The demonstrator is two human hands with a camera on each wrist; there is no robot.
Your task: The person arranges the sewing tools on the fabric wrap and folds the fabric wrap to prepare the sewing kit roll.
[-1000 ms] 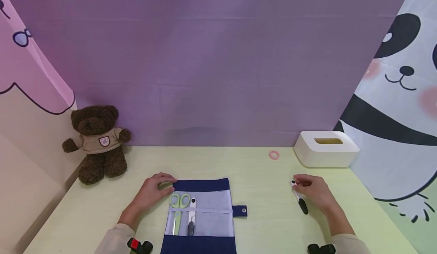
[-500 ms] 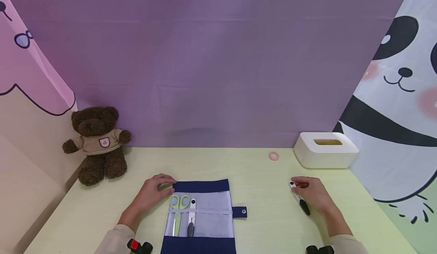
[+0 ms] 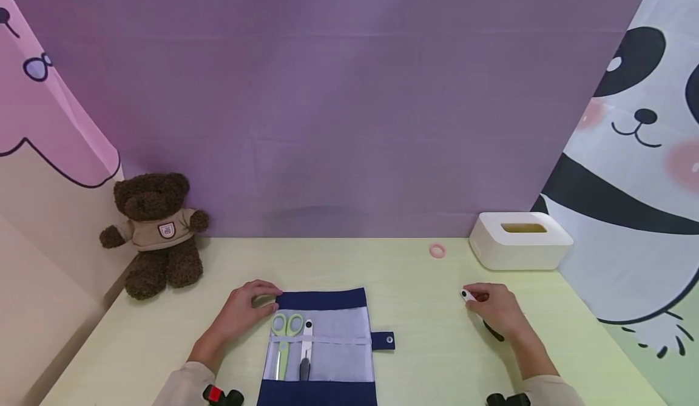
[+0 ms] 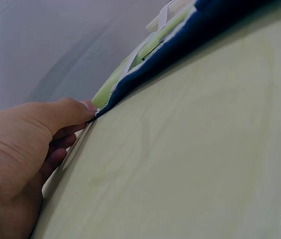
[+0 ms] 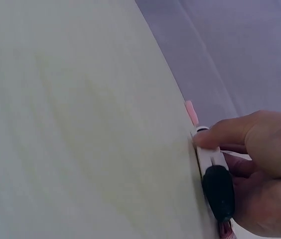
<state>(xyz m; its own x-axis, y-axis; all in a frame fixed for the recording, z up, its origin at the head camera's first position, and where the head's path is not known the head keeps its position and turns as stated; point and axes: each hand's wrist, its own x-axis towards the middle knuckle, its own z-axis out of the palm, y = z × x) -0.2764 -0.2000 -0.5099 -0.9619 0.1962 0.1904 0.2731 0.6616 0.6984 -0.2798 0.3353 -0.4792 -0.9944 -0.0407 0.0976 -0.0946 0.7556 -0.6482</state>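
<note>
An unfolded navy and lavender tool roll (image 3: 344,357) lies on the table. Green-handled scissors (image 3: 282,357) and a slim white tool with a dark grey end (image 3: 307,333) sit under its elastic band. At the roll's far left corner rests my left hand (image 3: 246,309), index fingertip and thumb tip apart along the edge. My right hand (image 3: 497,309) pinches another slim white tool (image 3: 466,295), with a round dark spot at one end and a black other end. Fingers hide its middle in the head view; its black part (image 5: 219,189) shows plainly in the right wrist view.
A pink ring (image 3: 437,250) lies near the back edge of the table, beside a white tissue box (image 3: 519,254). On the back left sits a brown teddy bear (image 3: 158,230). The roll's snap tab (image 3: 384,340) sticks out to the right.
My right hand has shifted slightly left, and the tool in it has turned, its black end swinging right and more of its middle going behind the fingers. The left hand stays at the corner.
</note>
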